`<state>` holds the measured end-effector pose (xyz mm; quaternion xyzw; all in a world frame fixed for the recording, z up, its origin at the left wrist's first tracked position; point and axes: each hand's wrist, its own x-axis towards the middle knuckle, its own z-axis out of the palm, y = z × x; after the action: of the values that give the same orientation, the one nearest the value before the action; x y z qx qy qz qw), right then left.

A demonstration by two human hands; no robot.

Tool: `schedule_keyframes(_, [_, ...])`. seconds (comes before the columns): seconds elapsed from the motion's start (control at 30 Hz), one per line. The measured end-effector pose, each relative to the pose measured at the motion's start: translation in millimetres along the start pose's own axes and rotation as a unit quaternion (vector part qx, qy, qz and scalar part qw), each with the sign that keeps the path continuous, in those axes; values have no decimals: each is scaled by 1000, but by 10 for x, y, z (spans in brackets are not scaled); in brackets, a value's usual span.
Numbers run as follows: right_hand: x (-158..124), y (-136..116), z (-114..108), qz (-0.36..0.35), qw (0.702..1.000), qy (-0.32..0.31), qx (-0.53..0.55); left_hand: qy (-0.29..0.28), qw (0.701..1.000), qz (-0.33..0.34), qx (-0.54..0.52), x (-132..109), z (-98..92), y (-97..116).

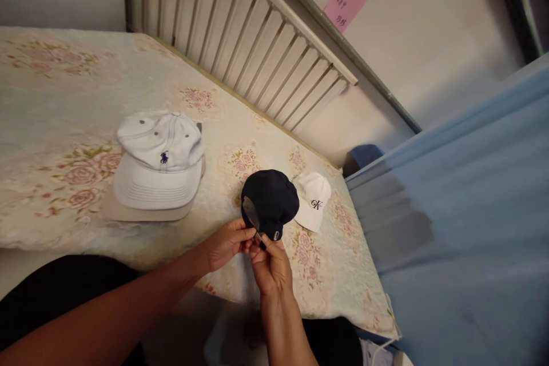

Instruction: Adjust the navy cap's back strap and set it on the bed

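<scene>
The left hand [227, 243] is curled narrow, with thumb and fingertips pinched on the rear strap of the dark cap [271, 200]. The right hand [269, 266] meets it from below; its fingers are likewise drawn together and grip the same strap just beside the small metal buckle [277, 235]. The two hands touch each other at the fingertips. Neither palm is spread.

The dark cap sits at the near edge of the bed [51, 97], crown upward, with its back opening turned toward the person. The underside of its strap shows as a grey strip [251, 213] above the left thumb.

A small white cap with black lettering [315, 199] lies just beside the dark cap on the right, touching or nearly touching it; which cannot be told. A larger white cap [160, 160] with a small dark emblem rests well apart to the left, stacked on a beige brim [128, 214]. The floral bedspread covers the bed. A slatted rail [257, 40] runs along the far side, and a pink note [344, 4] is stuck on the wall.
</scene>
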<state>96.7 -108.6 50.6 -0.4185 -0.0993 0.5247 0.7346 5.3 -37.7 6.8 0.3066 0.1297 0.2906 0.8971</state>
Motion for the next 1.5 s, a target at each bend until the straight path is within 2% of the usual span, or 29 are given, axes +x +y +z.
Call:
schedule_keyframes(0.13, [15,-16,-34,6,1000,1,2,-8,1000,-5,-26,1,2,12])
schedule_keyframes(0.33, [25,-48,-63,8,999,23,25,19,995,-14,-99,43,-38,25])
schedule_keyframes(0.57, [18,-17,-27,5,999,31,9,1,997,-11,-71,40,-48,-18])
schedule_keyframes(0.87, [90,21,-142,5,1000,-4,18,-5,999,-7,-32,13,-5,-9])
schedule_keyframes(1.17, [67,21,-113,15,999,10,35,-11,1000,-17,1,-6,4,-3])
schedule_keyframes(1.33, [40,-23,-67,12,1000,9,22,-18,997,-19,-67,29,-22,-10])
schedule_keyframes(1.5, [34,-65,-81,21,998,18,60,36,979,-56,-194,201,-94,32])
